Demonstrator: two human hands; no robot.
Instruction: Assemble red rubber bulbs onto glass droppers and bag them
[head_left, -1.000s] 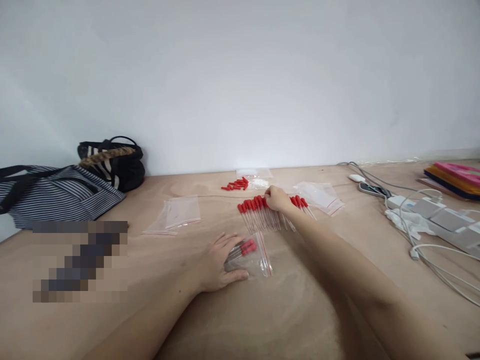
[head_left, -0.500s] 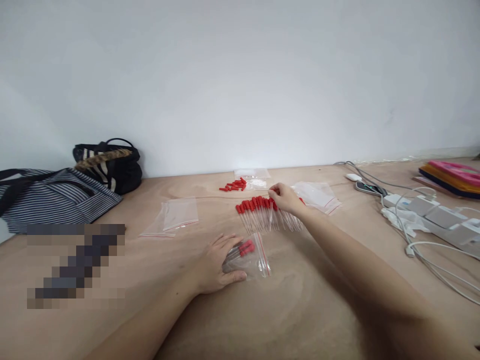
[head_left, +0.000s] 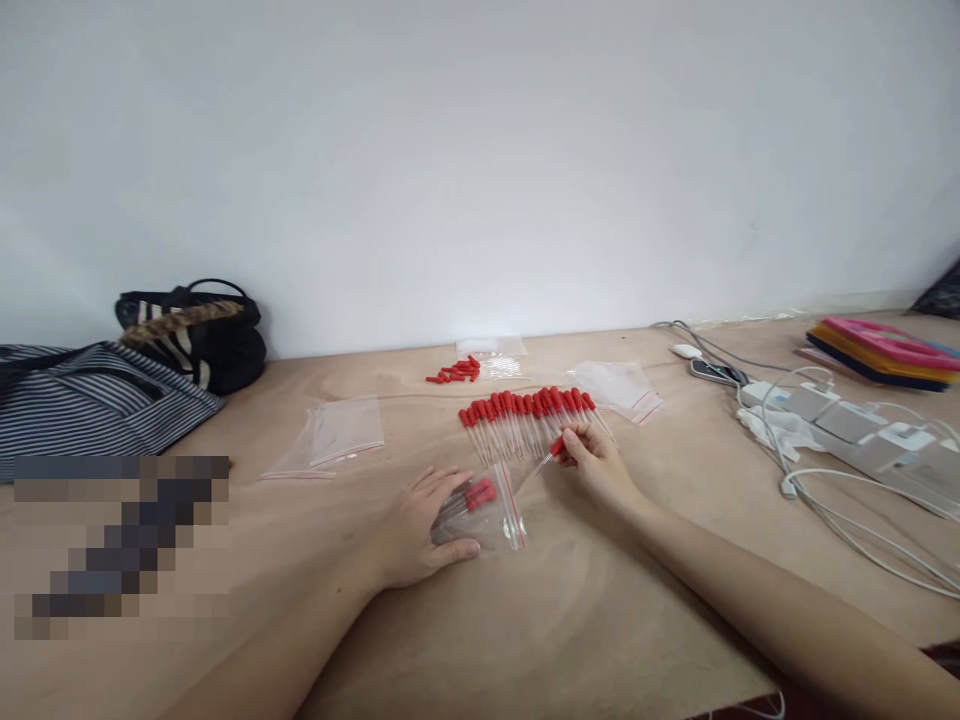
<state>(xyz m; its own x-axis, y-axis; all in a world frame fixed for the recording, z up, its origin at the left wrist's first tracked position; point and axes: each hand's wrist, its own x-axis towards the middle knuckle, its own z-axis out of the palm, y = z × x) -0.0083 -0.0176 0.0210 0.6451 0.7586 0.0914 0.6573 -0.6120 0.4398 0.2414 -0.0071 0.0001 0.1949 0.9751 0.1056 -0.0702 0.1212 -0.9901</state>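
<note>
My left hand (head_left: 424,530) rests over a clear zip bag (head_left: 491,530), fingers apart around its left part. Inside this bag lie several red-capped droppers (head_left: 480,493). Pinched in my right hand (head_left: 592,460) is one dropper (head_left: 556,447), held by its red cap, its clear tip pointing down-left toward the bag's mouth. Behind both hands a row of red-capped droppers (head_left: 517,405) lies side by side on the table. Loose red caps (head_left: 455,372) are piled farther back, beside clear tubes (head_left: 501,367) on a bag.
Flat clear bags lie at left (head_left: 349,432) and at right (head_left: 619,388). Striped (head_left: 112,405) and black (head_left: 232,345) bags stand at the left. On the right are a power strip (head_left: 862,430), white cables (head_left: 840,535), and a colourful stack (head_left: 885,355).
My right hand has moved from the dropper row toward me, now with one dropper pinched in it. My left hand still lies on the bag. The view has shifted slightly right.
</note>
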